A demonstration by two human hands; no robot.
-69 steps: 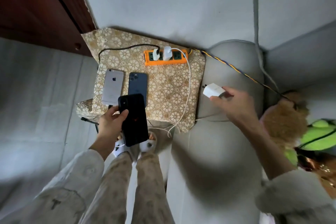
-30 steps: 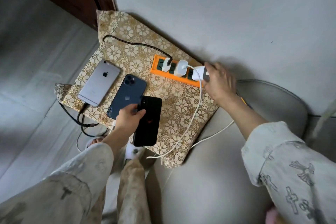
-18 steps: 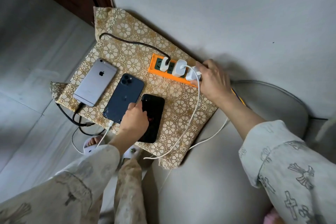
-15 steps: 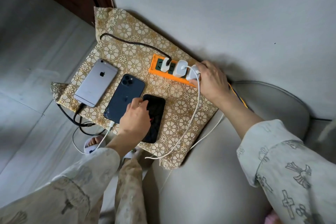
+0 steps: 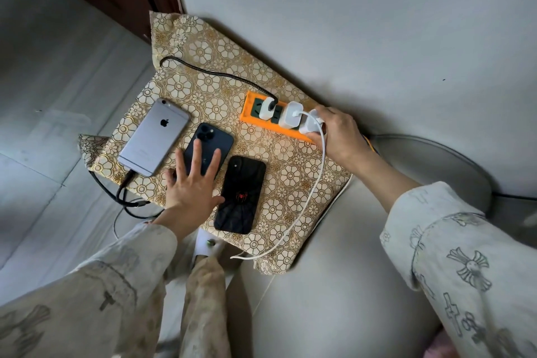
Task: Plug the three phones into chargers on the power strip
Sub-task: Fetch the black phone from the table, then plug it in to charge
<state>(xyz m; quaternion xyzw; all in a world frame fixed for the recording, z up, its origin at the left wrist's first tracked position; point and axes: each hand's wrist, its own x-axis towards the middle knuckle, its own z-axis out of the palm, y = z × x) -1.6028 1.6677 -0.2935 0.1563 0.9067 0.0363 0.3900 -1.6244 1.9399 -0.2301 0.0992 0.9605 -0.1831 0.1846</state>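
Your left hand (image 5: 191, 186) has let go of the black phone (image 5: 240, 194), fingers spread, while your right hand (image 5: 338, 132) grips the third charger (image 5: 310, 125) into the power strip (image 5: 273, 118).

Orange power strip (image 5: 270, 122), gold floral cloth (image 5: 290, 171), silver phone (image 5: 154, 136), red-spider black phone (image 5: 240, 195).

Your left hand (image 5: 191, 183) has let go of the black phone (image 5: 240, 194), which now lies flat on the patterned cloth (image 5: 209, 64), to the right of the dark blue phone (image 5: 208, 147); your fingers are spread over that blue phone instead. Your right hand (image 5: 338, 134) has carried the third white charger (image 5: 310, 125) from the sofa side to the orange power strip (image 5: 255, 122), where it seems seated at the right end.
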